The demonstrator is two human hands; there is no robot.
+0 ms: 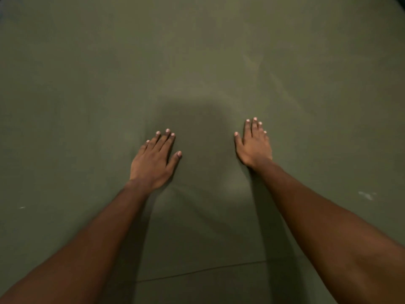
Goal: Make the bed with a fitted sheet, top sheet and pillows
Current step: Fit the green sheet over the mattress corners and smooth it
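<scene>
An olive-green sheet fills almost the whole frame, spread flat and mostly smooth. A few faint creases run through the upper right, and shallow folds fan out just below the left hand. A thin dark seam crosses the lower middle of the frame, rising slightly toward the right. Small pale flecks lie on the fabric at the right edge and at the left edge. A soft shadow darkens the cloth between the hands and above them.

The left hand lies palm down on the sheet at centre left, its fingers straight and close together, the thumb spread to the side. The right hand lies palm down at centre right, a little higher in the frame, its fingers also straight and together. Neither grips the fabric. The two hands are well apart. Bare forearms reach in from the lower left and the lower right, cut off by the frame.

Of the room only dark slivers show at the upper left corner and the upper right corner, too dim to make out. The sheet covers everything beneath it, its edges lie outside the frame, and whether it is the fitted sheet or the top sheet cannot be told.
</scene>
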